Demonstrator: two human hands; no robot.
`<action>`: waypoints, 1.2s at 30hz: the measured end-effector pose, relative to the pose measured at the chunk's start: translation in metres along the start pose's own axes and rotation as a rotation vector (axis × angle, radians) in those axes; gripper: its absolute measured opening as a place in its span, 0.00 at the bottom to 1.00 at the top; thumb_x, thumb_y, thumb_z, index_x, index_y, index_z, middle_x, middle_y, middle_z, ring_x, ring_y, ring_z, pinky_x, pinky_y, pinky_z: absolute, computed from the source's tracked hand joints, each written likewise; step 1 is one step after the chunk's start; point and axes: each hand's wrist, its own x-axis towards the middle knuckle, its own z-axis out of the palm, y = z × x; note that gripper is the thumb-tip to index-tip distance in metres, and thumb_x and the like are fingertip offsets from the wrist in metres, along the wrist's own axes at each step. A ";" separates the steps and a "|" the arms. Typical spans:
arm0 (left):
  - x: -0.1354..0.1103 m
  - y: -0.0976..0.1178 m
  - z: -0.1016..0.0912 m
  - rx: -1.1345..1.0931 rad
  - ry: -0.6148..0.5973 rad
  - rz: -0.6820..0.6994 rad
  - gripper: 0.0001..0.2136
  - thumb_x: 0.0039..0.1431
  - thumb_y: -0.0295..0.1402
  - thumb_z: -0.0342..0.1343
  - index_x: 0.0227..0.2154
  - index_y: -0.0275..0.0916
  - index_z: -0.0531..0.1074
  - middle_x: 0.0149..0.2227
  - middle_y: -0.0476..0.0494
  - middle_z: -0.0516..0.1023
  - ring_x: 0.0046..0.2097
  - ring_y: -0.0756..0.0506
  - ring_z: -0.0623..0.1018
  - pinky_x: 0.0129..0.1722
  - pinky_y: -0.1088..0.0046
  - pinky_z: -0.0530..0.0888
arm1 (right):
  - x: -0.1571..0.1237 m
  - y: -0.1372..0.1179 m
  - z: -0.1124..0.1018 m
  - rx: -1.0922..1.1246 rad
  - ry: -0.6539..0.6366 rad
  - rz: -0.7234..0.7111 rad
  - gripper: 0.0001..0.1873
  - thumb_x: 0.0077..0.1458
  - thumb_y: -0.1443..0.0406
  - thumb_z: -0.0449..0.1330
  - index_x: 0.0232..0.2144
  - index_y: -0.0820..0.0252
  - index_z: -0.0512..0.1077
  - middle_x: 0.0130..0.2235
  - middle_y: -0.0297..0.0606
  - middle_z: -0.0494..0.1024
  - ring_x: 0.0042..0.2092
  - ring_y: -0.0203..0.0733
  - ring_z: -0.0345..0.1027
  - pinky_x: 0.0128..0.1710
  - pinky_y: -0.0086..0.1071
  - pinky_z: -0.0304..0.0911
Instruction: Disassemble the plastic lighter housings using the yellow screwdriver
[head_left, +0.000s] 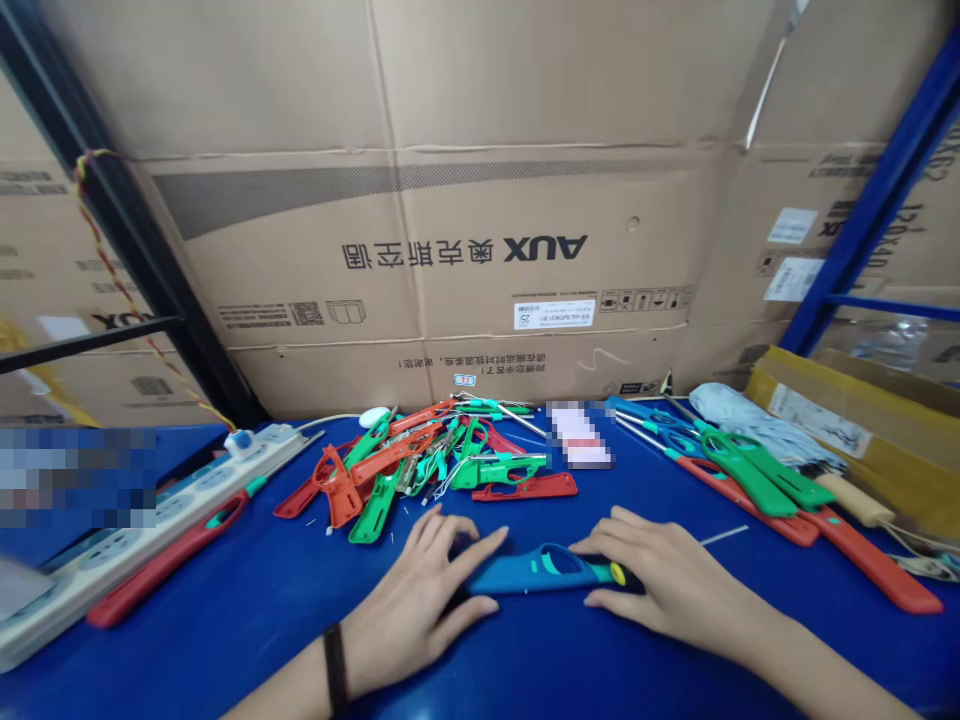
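A blue plastic lighter body (544,570) with a teal trigger and a yellow end lies flat on the blue table (247,600) in front of me. My left hand (420,600) rests with fingers spread over its left end, thumb along its lower edge. My right hand (660,575) lies flat over its right end, fingers stretched and touching the yellow tip. Just behind is a heap of red and green lighter shells (420,460) with thin metal rods and wires among them.
Assembled long lighters (750,480) in green, blue and red lie at the right beside a yellow carton (862,430). A white power strip (150,520) and a red lighter (165,565) lie at the left. Big cardboard boxes (465,260) wall off the back.
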 end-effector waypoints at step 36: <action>-0.024 -0.071 -0.033 0.084 -0.005 -0.320 0.05 0.56 0.35 0.55 0.30 0.44 0.75 0.52 0.45 0.65 0.54 0.36 0.62 0.53 0.51 0.59 | 0.066 0.000 0.011 0.054 0.065 -0.072 0.12 0.58 0.66 0.53 0.40 0.53 0.74 0.37 0.34 0.78 0.40 0.41 0.70 0.36 0.31 0.61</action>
